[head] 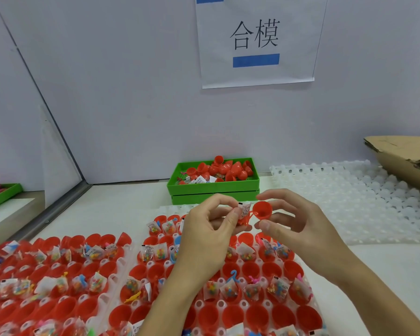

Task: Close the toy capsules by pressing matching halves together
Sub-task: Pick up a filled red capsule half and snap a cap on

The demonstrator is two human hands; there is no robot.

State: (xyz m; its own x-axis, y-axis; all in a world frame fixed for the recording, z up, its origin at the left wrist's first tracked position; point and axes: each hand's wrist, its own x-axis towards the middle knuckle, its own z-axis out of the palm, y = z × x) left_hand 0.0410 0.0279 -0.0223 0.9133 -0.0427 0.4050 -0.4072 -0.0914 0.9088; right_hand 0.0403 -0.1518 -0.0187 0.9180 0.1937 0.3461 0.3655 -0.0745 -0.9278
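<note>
The left hand (pixel 211 229) hides most of the capsule half it holds; the bottom edge crops the trays (pixel 228 309).

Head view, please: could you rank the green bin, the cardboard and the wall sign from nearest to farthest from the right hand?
1. Green bin: just beyond the right hand, slightly to its left, on the table.
2. Cardboard: farther off, at the right edge, over the white trays.
3. Wall sign: farthest, high on the back wall.
</note>
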